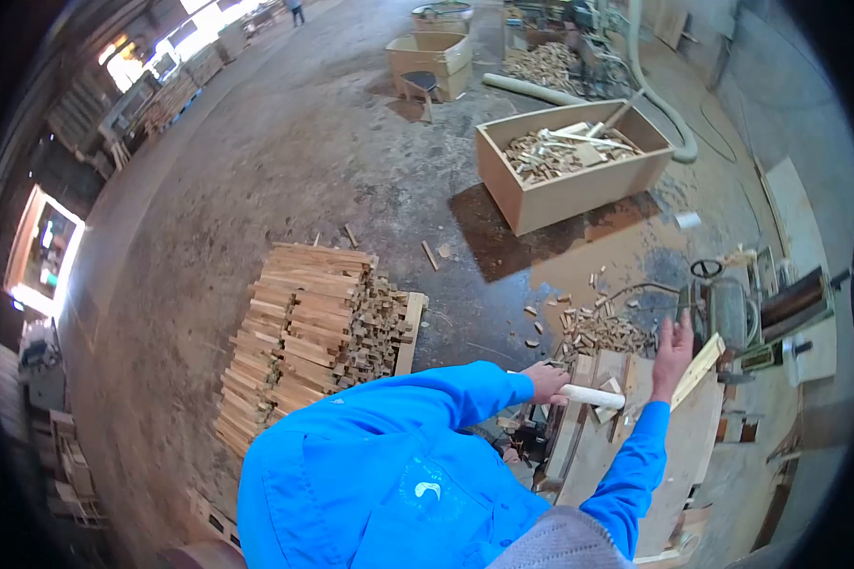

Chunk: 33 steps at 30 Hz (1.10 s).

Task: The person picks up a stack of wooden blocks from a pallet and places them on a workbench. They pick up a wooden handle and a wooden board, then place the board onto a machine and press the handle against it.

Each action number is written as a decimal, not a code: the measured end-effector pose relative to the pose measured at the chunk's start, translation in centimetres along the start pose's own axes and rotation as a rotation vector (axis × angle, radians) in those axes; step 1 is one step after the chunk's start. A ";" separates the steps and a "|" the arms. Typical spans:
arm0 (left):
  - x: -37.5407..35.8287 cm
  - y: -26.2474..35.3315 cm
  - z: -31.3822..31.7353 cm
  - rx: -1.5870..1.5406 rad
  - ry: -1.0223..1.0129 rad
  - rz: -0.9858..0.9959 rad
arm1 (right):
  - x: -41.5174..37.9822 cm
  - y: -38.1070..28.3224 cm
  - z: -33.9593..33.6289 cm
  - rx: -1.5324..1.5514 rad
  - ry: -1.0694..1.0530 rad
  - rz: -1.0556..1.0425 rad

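My left hand is closed around one end of a pale round wooden rod. The rod's free end reaches right across the wooden worktable, over small wood pieces. My right hand is raised above the table's far right part, fingers stretched out, and I see nothing in it. Beside it a light wooden strip lies slanted. A machine with a handwheel stands just beyond my right hand.
A large stack of wooden sticks is on the floor at left. Offcuts lie beyond the table. Farther off stand a wooden box of scraps and a cardboard box. A hose runs at right. A person is far away.
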<state>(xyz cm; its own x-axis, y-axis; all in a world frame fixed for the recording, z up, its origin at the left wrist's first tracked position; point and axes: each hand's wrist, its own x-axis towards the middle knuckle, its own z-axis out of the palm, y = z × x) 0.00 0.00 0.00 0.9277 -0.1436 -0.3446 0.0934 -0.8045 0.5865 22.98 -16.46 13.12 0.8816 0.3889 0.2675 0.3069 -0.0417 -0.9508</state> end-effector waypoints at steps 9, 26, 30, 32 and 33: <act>-27.7 -16.1 4.2 -0.002 0.572 -0.188 | -22.7 6.0 19.8 -0.605 -0.459 -0.172; -50.1 -5.1 34.7 -0.775 0.428 -1.350 | -26.1 5.0 23.1 -0.829 -0.769 -0.404; -50.9 -2.7 49.2 -0.569 0.415 -1.547 | -24.8 6.1 22.6 -0.829 -0.743 -0.490; -50.6 -1.5 50.8 -0.611 0.449 -1.531 | -24.8 5.4 22.6 -0.843 -0.789 -0.421; -50.4 -1.0 51.3 -0.639 0.473 -1.505 | -24.7 4.8 22.5 -0.842 -0.811 -0.445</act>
<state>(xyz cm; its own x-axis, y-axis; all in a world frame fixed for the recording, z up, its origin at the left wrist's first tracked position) -65.45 -21.53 -20.85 -0.1029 0.7383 -0.6666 0.9346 0.3011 0.1892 -5.41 -5.53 -1.57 0.2596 0.9622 0.0820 0.9188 -0.2200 -0.3279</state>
